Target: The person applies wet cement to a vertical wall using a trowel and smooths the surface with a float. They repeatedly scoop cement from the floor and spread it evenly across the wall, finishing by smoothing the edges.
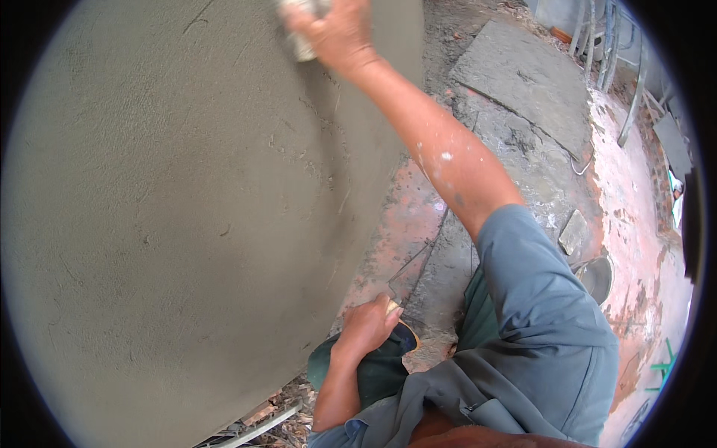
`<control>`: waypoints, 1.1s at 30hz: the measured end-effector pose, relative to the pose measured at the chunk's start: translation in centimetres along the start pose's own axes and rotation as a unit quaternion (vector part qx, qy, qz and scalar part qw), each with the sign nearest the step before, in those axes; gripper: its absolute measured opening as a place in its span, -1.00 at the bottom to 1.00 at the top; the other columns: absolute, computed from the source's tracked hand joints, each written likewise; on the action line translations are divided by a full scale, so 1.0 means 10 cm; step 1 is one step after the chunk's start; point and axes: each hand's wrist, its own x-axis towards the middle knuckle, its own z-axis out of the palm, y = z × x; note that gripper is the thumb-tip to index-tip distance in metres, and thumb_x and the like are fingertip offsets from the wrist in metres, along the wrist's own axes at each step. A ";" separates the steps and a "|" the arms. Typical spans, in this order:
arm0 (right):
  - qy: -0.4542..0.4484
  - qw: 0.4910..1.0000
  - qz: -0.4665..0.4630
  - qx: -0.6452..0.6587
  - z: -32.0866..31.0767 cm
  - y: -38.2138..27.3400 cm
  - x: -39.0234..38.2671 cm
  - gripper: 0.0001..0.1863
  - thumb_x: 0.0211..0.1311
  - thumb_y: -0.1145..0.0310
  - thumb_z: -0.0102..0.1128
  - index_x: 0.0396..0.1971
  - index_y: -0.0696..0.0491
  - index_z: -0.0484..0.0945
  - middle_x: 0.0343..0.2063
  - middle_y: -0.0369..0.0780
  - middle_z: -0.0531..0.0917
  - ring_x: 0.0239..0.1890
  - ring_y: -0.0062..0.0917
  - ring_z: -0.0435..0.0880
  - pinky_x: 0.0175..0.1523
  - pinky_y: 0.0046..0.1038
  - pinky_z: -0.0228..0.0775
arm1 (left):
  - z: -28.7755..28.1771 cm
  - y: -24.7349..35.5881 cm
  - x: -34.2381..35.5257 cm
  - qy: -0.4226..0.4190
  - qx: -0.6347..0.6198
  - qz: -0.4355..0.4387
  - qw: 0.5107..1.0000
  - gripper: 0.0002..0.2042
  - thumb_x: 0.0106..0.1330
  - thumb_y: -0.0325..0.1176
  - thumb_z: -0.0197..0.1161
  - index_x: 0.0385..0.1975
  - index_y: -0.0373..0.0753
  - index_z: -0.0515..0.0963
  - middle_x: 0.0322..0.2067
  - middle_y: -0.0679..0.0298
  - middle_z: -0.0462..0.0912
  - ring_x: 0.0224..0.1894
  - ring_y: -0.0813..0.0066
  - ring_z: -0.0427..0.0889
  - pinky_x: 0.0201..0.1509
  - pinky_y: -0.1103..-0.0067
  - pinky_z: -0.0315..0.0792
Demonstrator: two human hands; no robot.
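A big grey plastered wall [172,224] filled the left part of the view, its wet surface rough, with small scratches and marks.

Low in the middle, the left hand [367,325] was closed around the wooden handle of a trowel [403,336]. The fingers were curled tight on it, and the dark blade came out just to the right of the knuckles, above the person's green trousers [381,373]. This hand was apart from the wall, near its lower edge.

At the top, the right hand [336,30] was stretched up, with the arm long across the picture. Its fingers pressed a pale float [302,45] flat on the wall; the tool stuck out just left of and below the fingers, partly cut by the edge of the view. The fingers were bent over it, gripping it.

To the right of the arm there was the dirty ground [635,194] with cement stains, a grey flat slab [523,82], and a round metal pan [596,278] near the blue sleeve [538,299].
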 end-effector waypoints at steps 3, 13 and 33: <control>0.031 0.960 0.279 0.023 -0.09 -0.08 -0.24 -0.26 0.11 -0.03 0.43 0.21 0.03 0.38 0.00 0.05 0.42 0.09 -0.15 0.44 0.10 -0.11 0.35 | -0.02 0.00 0.01 0.016 0.010 -0.004 1.000 -0.63 0.45 -0.07 0.16 -0.16 -0.33 0.48 -0.36 -0.17 0.70 -0.22 -0.24 0.67 -0.12 0.02 0.48; 0.063 0.937 0.344 -0.012 -0.40 0.20 0.02 -0.22 0.07 0.10 0.41 0.29 0.09 0.37 -0.14 0.16 0.58 -0.03 0.07 0.55 0.14 -0.05 0.39 | -0.05 -0.02 0.08 -0.045 0.009 0.003 0.999 -0.65 0.42 -0.08 0.19 -0.18 -0.32 0.48 -0.33 -0.16 0.70 -0.22 -0.24 0.67 -0.11 0.03 0.49; 0.045 0.963 0.259 0.064 -0.23 1.00 -1.15 -0.24 0.19 0.15 0.39 0.35 0.10 0.36 -0.04 0.06 0.61 0.04 -0.15 0.60 0.15 -0.19 0.43 | -0.10 -0.05 0.16 -0.036 -0.028 0.054 0.998 -0.67 0.39 -0.10 0.24 -0.19 -0.29 0.48 -0.41 -0.11 0.70 -0.28 -0.18 0.70 -0.18 0.04 0.50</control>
